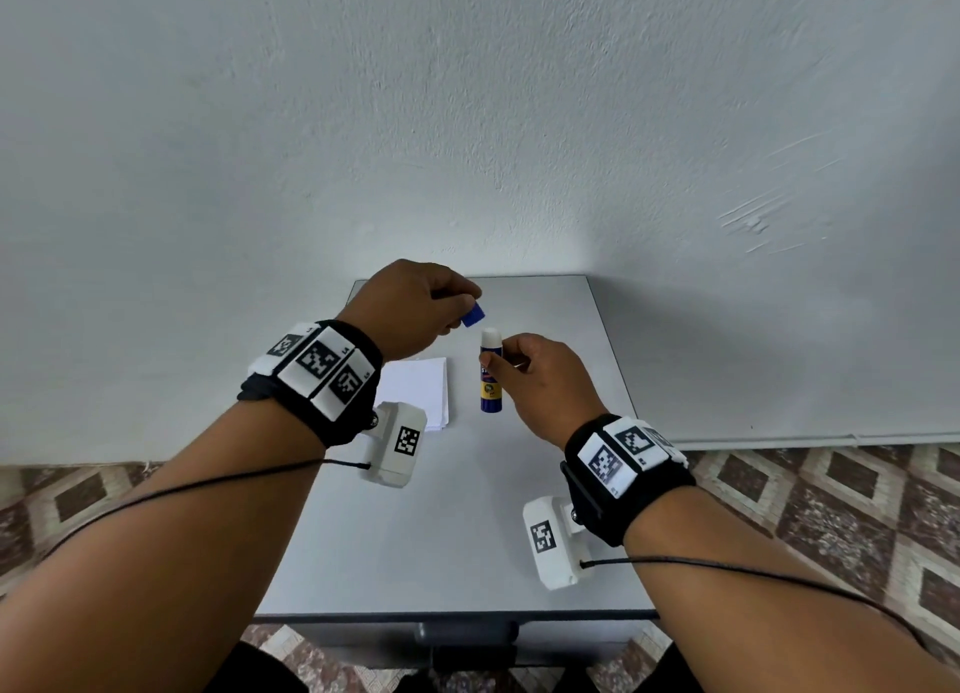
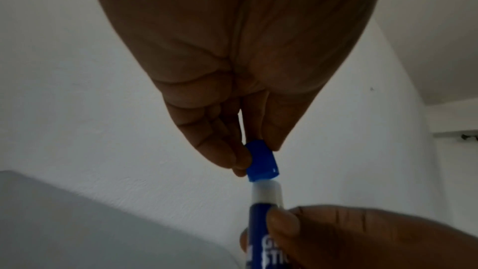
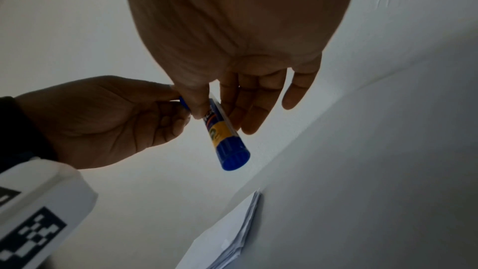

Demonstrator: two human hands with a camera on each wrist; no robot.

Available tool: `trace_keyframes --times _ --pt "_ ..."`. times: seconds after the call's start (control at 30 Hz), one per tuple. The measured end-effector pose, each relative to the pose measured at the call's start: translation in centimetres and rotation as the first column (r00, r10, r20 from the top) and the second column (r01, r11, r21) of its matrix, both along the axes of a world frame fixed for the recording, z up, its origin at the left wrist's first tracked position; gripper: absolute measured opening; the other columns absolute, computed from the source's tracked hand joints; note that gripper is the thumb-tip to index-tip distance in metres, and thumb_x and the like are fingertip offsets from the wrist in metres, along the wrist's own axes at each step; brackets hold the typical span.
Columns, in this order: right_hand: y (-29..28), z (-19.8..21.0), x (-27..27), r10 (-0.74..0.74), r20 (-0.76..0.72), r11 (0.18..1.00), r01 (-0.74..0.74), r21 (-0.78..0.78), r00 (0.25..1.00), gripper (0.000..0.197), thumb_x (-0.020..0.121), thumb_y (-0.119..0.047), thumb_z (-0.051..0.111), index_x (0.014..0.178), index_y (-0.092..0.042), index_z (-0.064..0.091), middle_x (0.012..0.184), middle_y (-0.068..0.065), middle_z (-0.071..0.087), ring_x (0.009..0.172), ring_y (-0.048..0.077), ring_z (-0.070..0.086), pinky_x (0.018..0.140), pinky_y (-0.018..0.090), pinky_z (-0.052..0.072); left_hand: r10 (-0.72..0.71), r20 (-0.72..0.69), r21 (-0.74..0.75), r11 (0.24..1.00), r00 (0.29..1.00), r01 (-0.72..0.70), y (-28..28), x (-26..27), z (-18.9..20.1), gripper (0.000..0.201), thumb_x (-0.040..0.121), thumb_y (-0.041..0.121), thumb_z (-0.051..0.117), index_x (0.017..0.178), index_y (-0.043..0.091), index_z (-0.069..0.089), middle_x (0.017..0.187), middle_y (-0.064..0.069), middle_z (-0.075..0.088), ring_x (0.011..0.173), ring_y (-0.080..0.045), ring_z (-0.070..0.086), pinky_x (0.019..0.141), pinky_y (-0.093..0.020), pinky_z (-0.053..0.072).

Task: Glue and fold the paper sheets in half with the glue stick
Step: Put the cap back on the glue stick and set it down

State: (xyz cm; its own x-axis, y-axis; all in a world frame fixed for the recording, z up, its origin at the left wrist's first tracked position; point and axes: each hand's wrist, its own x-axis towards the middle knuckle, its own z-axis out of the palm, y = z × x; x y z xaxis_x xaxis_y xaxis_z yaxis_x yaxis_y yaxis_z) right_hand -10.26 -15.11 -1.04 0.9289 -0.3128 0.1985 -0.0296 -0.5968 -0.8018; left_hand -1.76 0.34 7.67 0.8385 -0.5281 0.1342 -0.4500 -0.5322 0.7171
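The right hand (image 1: 540, 386) is pinching the upright glue stick (image 1: 491, 375) above the table (image 1: 457, 547), while the left hand (image 1: 410, 310) is pinching its cap (image 1: 474, 316) just above the tip, paper sheets (image 1: 418, 393) lying below-left.

Paper stack (image 1: 415, 388) occupies desk (image 1: 441, 536) left edge, under left hand (image 1: 410, 308). Glue stick (image 1: 490, 375) held above desk centre. Near edge, far right corner unobstructed.
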Motion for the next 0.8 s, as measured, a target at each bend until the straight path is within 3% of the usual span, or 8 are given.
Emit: trace_keyframes --times 0.2,0.33,0.5,0.6,0.8 --pt "0.7 0.5 -0.4 0.014 0.005 1.0 -0.014 -0.022 1.0 0.026 0.093 -0.042 0.061 0.099 -0.018 0.068 0.09 -0.006 0.069 0.083 0.013 0.064 0.08 0.032 0.053 -0.059 0.062 0.108 0.993 0.996 0.052 -0.3 -1.3 0.3 0.022 0.094 0.029 0.062 0.113 0.028 0.072 0.093 0.013 0.072 0.078 0.004 0.064 0.068 -0.011 0.045" --pt "0.8 0.7 -0.6 0.005 0.002 0.998 -0.005 -0.062 1.0 0.026 0.092 -0.045 0.061 0.096 -0.02 0.068 0.085 -0.009 0.067 0.079 0.012 0.063 0.079 0.036 0.054 -0.054 0.151 0.173 0.985 0.987 0.028 -0.5 -1.8 0.4 0.025 0.093 0.031 0.063 0.116 0.027 0.072 0.106 0.01 0.072 0.086 0.0 0.06 0.07 -0.006 0.039" --pt "1.0 0.7 -0.6 -0.002 -0.023 0.994 -0.001 -0.113 1.0 0.027 0.09 -0.049 0.06 0.089 -0.024 0.066 0.081 -0.009 0.068 0.077 0.014 0.065 0.081 0.043 0.053 -0.066 0.188 0.236 0.972 0.98 0.02 -0.5 -2.3 0.7 0.027 0.094 0.03 0.062 0.118 0.024 0.072 0.114 0.007 0.071 0.104 -0.008 0.063 0.089 -0.019 0.045" --pt "1.2 0.8 -0.7 -0.004 -0.008 0.991 0.003 -0.131 1.0 0.027 0.091 -0.049 0.058 0.088 -0.023 0.066 0.079 -0.008 0.068 0.075 0.015 0.065 0.08 0.043 0.054 -0.067 0.18 0.255 0.967 0.981 0.02 -0.5 -2.5 0.4 0.027 0.093 0.03 0.063 0.117 0.022 0.073 0.115 0.005 0.072 0.107 -0.009 0.063 0.096 -0.023 0.046" --pt "1.6 0.9 -0.7 0.01 0.017 0.986 -0.007 -0.168 1.0 0.026 0.092 -0.045 0.059 0.088 -0.02 0.068 0.08 -0.006 0.069 0.076 0.016 0.065 0.079 0.042 0.053 -0.039 0.168 0.217 0.976 0.985 0.002 -0.3 -2.9 -0.1 0.026 0.091 0.028 0.066 0.115 0.02 0.073 0.108 0.005 0.074 0.102 -0.009 0.065 0.096 -0.028 0.051"
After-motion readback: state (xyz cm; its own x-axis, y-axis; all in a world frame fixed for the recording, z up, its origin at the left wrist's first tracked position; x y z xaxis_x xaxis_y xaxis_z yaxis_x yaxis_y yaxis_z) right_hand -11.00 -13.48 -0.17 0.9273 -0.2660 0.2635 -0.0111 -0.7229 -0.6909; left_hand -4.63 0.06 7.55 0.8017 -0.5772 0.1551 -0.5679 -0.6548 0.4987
